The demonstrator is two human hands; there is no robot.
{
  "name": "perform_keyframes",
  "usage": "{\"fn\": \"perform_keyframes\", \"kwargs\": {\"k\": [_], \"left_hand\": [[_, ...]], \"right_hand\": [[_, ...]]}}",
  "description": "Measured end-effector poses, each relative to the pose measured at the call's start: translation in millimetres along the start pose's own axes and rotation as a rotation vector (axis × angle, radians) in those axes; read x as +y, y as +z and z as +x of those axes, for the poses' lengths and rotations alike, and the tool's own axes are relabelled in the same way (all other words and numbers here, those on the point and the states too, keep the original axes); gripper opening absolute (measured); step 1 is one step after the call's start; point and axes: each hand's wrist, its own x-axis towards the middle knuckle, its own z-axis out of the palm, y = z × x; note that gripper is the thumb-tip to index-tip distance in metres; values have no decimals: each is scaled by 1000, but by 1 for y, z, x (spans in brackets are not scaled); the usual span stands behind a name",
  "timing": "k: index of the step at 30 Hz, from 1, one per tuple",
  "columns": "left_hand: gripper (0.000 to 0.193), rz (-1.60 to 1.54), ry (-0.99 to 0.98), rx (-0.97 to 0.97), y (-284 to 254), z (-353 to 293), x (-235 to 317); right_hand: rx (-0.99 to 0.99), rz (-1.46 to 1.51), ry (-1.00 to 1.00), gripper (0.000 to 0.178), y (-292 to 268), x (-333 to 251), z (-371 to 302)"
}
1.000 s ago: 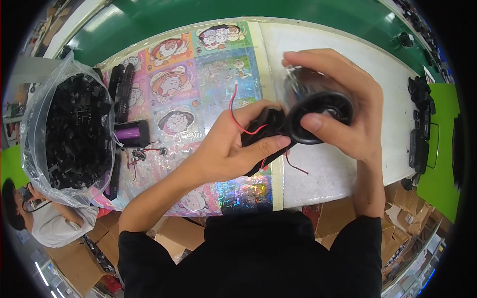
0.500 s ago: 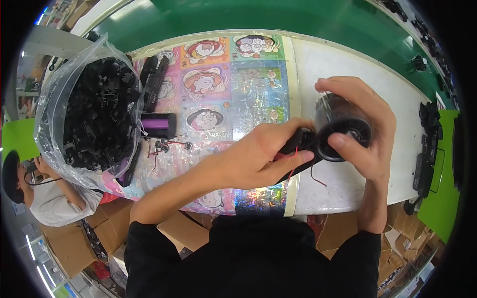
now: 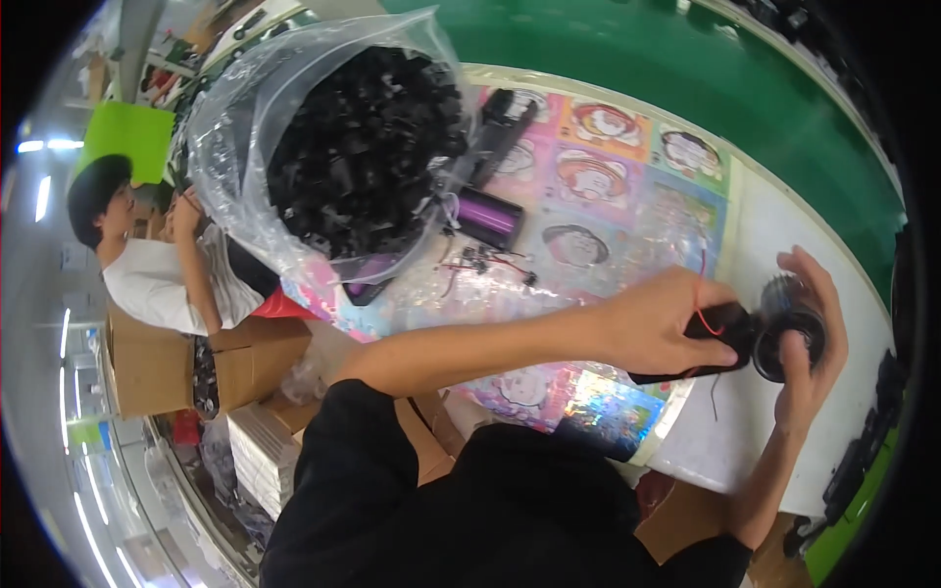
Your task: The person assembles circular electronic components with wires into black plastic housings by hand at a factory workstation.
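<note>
My left hand (image 3: 667,318) is closed round a black plastic housing (image 3: 723,323) with loose thin wires; a red wire (image 3: 704,318) arches over the hand and a dark one hangs below. At the right, my right hand (image 3: 821,338) grips a round cup (image 3: 767,355) with a clear wall and black rim, thumb pressed inside its opening. Cup and housing are side by side; whether they touch I cannot tell. Left of the hands lie a purple and black cylindrical part (image 3: 488,218) and small circuit boards with wires (image 3: 480,261).
A clear plastic bag (image 3: 230,147) full of small black parts (image 3: 368,147) stands on the table's left. Long black pieces (image 3: 505,137) lie beside it. A person in a white shirt (image 3: 162,284) sits at far left, near cardboard boxes (image 3: 147,363). Black parts (image 3: 858,470) line the right edge.
The view has swung left, so the table and bag appear further right. Both hands still hold the housing and cup; the red wire now rises above the left hand.
</note>
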Motion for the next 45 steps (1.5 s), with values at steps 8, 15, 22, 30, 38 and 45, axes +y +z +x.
{"fn": "perform_keyframes", "kwargs": {"k": [8,15,22,30,38,45], "left_hand": [[26,-397,10,435,-26,10,-11],[27,-473,30,651,-10,22,-17],[39,-402,34,460,-12,20,-16],[24,65,208,521,-13,22,-38],[16,65,178,464,-17,17,-40],[7,480,364,480,-1,27,-35]], "right_hand": [[-24,343,234,61,43,13,0],[-365,436,380,39,67,1,-12],[-261,719,549,29,58,13,18],[13,647,561,24,11,102,162],[4,196,653,44,10,127,196],[107,-155,40,52,56,38,183]]}}
